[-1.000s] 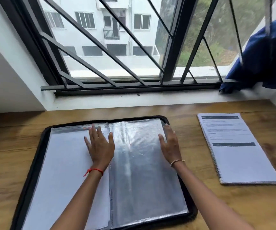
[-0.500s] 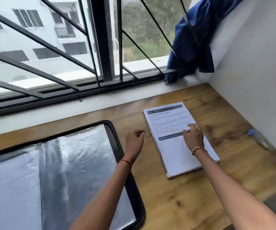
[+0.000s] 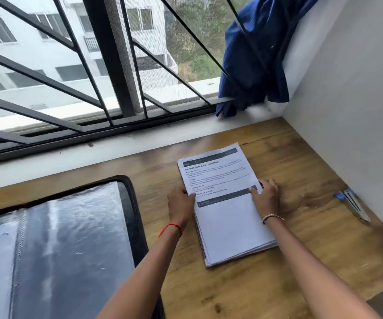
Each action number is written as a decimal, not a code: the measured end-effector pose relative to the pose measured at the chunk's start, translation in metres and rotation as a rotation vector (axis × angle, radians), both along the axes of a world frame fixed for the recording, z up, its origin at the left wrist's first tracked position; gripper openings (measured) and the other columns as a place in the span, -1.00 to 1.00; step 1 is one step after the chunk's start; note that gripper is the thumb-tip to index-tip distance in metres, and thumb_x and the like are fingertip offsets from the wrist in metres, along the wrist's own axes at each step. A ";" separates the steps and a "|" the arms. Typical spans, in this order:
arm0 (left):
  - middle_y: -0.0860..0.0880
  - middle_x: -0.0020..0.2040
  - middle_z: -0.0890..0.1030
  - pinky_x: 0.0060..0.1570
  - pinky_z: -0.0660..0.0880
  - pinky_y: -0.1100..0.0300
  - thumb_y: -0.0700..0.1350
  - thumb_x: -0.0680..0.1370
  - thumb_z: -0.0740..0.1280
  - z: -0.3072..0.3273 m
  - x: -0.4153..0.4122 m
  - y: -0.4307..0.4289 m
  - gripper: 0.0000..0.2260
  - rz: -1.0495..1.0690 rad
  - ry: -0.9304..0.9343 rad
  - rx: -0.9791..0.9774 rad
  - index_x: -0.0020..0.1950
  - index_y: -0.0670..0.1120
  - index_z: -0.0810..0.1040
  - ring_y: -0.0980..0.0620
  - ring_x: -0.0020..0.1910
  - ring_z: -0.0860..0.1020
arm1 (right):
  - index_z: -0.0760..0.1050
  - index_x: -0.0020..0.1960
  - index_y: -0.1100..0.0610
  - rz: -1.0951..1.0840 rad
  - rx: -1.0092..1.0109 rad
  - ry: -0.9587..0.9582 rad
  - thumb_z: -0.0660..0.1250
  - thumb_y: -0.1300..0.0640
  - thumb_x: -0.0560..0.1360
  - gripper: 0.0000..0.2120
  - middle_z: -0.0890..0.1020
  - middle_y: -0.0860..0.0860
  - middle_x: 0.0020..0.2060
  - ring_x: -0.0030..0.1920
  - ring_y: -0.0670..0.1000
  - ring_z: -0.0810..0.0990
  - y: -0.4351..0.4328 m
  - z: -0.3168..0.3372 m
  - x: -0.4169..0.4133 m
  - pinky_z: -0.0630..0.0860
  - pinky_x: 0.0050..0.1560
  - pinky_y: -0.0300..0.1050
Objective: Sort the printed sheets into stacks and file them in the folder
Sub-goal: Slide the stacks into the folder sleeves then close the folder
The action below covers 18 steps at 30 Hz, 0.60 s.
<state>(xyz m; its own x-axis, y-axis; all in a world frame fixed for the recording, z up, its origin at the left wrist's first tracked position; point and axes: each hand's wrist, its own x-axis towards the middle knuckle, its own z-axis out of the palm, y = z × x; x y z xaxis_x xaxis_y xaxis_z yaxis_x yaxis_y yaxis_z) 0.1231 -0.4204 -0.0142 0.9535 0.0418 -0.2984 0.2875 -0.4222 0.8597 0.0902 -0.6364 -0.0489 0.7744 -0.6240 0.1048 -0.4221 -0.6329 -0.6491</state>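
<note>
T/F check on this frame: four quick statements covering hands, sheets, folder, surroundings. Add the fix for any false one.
1. The left hand and right hand hold the stack of sheets by its side edges. True.
2. The stack of sheets lies inside the folder. False: it lies on the desk, right of the folder.
3. The folder is closed. False: it lies open, with clear sleeves showing.
4. A blue cloth hangs at the window grille. True.
</note>
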 end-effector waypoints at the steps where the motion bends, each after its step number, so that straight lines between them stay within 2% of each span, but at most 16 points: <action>1: -0.20 -0.16 0.66 -0.32 0.37 0.24 -0.25 0.46 0.36 -0.001 0.001 -0.001 -0.91 0.002 -0.008 0.029 -0.18 -0.28 0.62 -0.13 -0.14 0.62 | 0.55 -0.03 0.41 -0.017 0.011 -0.045 0.38 0.40 0.36 -0.81 0.52 0.31 -0.06 0.01 0.27 0.48 0.000 0.001 0.001 0.35 0.01 -0.07; 3: -0.16 -0.18 0.64 -0.30 0.39 0.19 -0.18 0.44 0.37 -0.006 0.003 -0.002 -0.90 -0.009 -0.016 0.095 -0.20 -0.21 0.62 -0.12 -0.17 0.59 | 0.55 -0.06 0.44 -0.053 0.026 -0.125 0.37 0.45 0.35 -0.84 0.53 0.32 -0.09 -0.06 0.25 0.51 0.000 0.004 0.002 0.29 -0.12 -0.21; 6: -0.10 -0.08 0.62 -0.18 0.48 0.10 -0.11 0.42 0.39 -0.013 0.003 -0.005 -0.89 -0.033 -0.020 0.167 -0.10 -0.10 0.64 -0.09 -0.09 0.58 | 0.56 -0.12 0.45 -0.119 0.124 -0.237 0.32 0.49 0.36 -0.89 0.58 0.32 -0.14 -0.17 0.19 0.51 -0.004 0.013 0.004 0.25 -0.22 -0.36; 9: -0.07 0.05 0.52 -0.13 0.44 0.15 -0.15 0.45 0.39 -0.012 0.002 -0.008 -0.80 -0.062 -0.061 0.195 0.05 -0.12 0.59 0.01 -0.03 0.51 | 0.56 -0.12 0.44 -0.117 0.176 -0.260 0.33 0.48 0.36 -0.89 0.63 0.29 -0.18 -0.22 0.07 0.49 -0.012 0.017 0.005 0.29 -0.35 -0.41; 11: -0.10 0.14 0.44 0.01 0.44 0.14 -0.15 0.47 0.39 -0.012 0.002 -0.011 -0.66 -0.066 -0.111 0.230 0.23 -0.16 0.50 -0.02 0.08 0.46 | 0.56 -0.10 0.44 -0.146 0.206 -0.262 0.33 0.47 0.37 -0.88 0.63 0.29 -0.18 -0.22 0.06 0.49 -0.019 0.019 0.004 0.31 -0.38 -0.55; 13: -0.13 0.16 0.44 0.12 0.41 0.14 -0.13 0.49 0.38 -0.014 0.002 -0.014 -0.64 -0.082 -0.128 0.237 0.26 -0.19 0.49 -0.06 0.17 0.43 | 0.56 -0.08 0.44 -0.177 0.227 -0.248 0.32 0.46 0.39 -0.88 0.63 0.29 -0.17 -0.21 0.05 0.48 -0.024 0.018 0.002 0.34 -0.38 -0.52; 14: -0.14 0.10 0.47 0.11 0.41 0.11 -0.12 0.50 0.37 -0.015 0.002 -0.017 -0.71 -0.099 -0.122 0.216 0.18 -0.20 0.53 -0.09 0.15 0.44 | 0.55 -0.08 0.44 -0.184 0.235 -0.237 0.32 0.45 0.39 -0.88 0.63 0.30 -0.16 -0.21 0.05 0.48 -0.026 0.018 0.000 0.35 -0.38 -0.48; 15: -0.13 -0.03 0.51 0.06 0.42 0.06 -0.10 0.50 0.36 -0.016 0.002 -0.020 -0.82 -0.121 -0.110 0.212 0.02 -0.18 0.58 -0.14 0.07 0.47 | 0.55 -0.08 0.45 -0.181 0.247 -0.233 0.32 0.46 0.39 -0.88 0.63 0.31 -0.16 -0.20 0.05 0.49 -0.028 0.016 -0.001 0.36 -0.38 -0.49; 16: -0.08 -0.21 0.51 -0.02 0.44 0.02 -0.08 0.50 0.36 -0.016 0.001 -0.022 -0.85 -0.136 -0.102 0.202 -0.20 -0.14 0.55 -0.20 -0.04 0.49 | 0.55 -0.07 0.45 -0.177 0.271 -0.230 0.32 0.46 0.39 -0.88 0.63 0.32 -0.14 -0.20 0.05 0.49 -0.030 0.016 -0.002 0.38 -0.38 -0.53; 17: -0.02 -0.35 0.44 -0.08 0.44 0.00 -0.07 0.50 0.36 -0.017 0.001 -0.024 -0.75 -0.146 -0.107 0.197 -0.35 -0.09 0.44 -0.23 -0.16 0.46 | 0.54 -0.06 0.44 -0.175 0.307 -0.226 0.32 0.46 0.39 -0.87 0.63 0.33 -0.12 -0.19 0.04 0.50 -0.032 0.015 -0.002 0.39 -0.38 -0.56; 18: 0.03 -0.43 0.38 -0.09 0.44 -0.02 -0.07 0.49 0.37 -0.017 0.001 -0.025 -0.68 -0.140 -0.113 0.180 -0.40 -0.07 0.35 -0.21 -0.23 0.43 | 0.54 -0.04 0.43 -0.181 0.353 -0.216 0.32 0.46 0.40 -0.86 0.63 0.33 -0.10 -0.18 0.04 0.52 -0.034 0.015 -0.001 0.40 -0.38 -0.56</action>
